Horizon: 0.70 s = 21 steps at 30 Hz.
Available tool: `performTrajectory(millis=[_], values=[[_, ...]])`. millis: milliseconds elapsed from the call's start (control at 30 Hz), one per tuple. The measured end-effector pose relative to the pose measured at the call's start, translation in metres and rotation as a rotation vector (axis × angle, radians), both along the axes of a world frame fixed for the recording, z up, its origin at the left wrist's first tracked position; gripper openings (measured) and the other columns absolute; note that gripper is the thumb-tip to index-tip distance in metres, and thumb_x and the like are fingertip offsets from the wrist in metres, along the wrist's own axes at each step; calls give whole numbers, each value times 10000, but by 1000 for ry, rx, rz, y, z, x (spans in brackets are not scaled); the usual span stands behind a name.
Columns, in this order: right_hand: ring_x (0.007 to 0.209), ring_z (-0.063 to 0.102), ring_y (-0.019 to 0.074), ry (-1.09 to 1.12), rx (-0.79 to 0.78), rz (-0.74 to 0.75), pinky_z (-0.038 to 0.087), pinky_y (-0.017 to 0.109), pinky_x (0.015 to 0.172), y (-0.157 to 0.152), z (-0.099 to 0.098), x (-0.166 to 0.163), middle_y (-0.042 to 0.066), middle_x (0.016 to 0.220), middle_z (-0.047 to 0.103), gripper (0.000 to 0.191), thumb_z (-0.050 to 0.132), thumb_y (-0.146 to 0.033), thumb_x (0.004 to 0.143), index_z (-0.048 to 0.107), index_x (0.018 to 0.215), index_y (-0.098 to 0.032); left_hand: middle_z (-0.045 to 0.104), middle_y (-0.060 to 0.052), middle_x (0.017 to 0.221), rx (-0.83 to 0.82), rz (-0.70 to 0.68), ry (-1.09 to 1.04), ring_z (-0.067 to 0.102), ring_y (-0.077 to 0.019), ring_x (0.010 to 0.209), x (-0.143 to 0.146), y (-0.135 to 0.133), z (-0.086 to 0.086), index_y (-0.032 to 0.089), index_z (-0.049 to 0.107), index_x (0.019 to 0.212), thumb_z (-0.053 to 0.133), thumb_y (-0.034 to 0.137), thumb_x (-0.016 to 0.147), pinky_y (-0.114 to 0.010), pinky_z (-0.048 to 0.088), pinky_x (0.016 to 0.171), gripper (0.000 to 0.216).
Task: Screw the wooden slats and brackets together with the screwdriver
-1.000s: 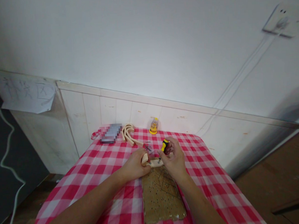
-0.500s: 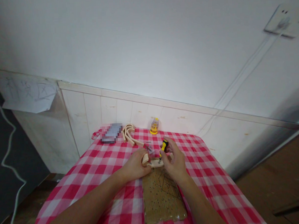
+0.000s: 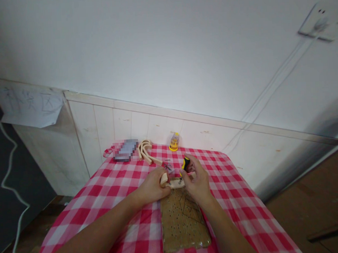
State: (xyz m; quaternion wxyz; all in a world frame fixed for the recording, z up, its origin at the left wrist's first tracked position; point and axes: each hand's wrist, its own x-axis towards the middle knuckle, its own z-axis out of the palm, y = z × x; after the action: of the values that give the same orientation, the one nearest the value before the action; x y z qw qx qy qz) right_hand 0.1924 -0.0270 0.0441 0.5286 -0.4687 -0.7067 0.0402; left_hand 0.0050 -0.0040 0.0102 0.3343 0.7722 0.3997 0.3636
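Left hand [image 3: 153, 185] clamped on the left end of a curved, pale wooden strip [image 3: 175, 184], located at the far edge of a brown, rectangular, hole-marked board [image 3: 184, 224]. Right hand [image 3: 198, 179] gripping a tilted yellow-and-black screwdriver [image 3: 185, 164], tip down at the strip's right-hand metal screw [image 3: 179, 183].

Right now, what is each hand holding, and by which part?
The right hand holds the screwdriver by its handle; the left hand holds the curved wooden piece near its left end.
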Motion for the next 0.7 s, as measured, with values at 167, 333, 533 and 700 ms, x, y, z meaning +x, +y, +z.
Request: performTrajectory(millis=[167, 333, 533, 700], values=[[726, 664, 193, -14, 11, -11, 583, 329, 690, 0, 0, 0, 52, 971, 724, 434, 660, -213, 859, 599, 1289, -230, 530, 29, 738, 10, -3, 7, 485, -132, 656, 0, 0, 1, 191, 512, 735, 580, 105, 600, -244, 334, 598, 174], [694, 651, 180, -16, 29, -16, 573, 311, 665, 0, -1, 0, 36, 926, 718, 426, 667, -199, 853, 601, 1273, -225, 532, 33, 741, 15, -2, 0, 485, -130, 657, 0, -1, 1, 191, 520, 743, 578, 96, 593, -241, 342, 602, 186], [688, 651, 178, -2, 22, -26, 572, 313, 673, 1, -4, -1, 34, 924, 714, 428, 679, -216, 852, 600, 1272, -225, 542, 22, 753, 25, 11, 22, 502, -143, 681, 0, -1, 2, 192, 512, 730, 593, 111, 596, -249, 354, 617, 177], [719, 668, 180, -11, 10, -18, 581, 323, 705, -1, -3, -1, 48, 978, 723, 412, 665, -240, 873, 589, 1279, -225, 547, 22, 762, 18, -12, 2, 503, -142, 684, -1, -1, 3, 190, 524, 745, 590, 108, 600, -250, 354, 624, 179]])
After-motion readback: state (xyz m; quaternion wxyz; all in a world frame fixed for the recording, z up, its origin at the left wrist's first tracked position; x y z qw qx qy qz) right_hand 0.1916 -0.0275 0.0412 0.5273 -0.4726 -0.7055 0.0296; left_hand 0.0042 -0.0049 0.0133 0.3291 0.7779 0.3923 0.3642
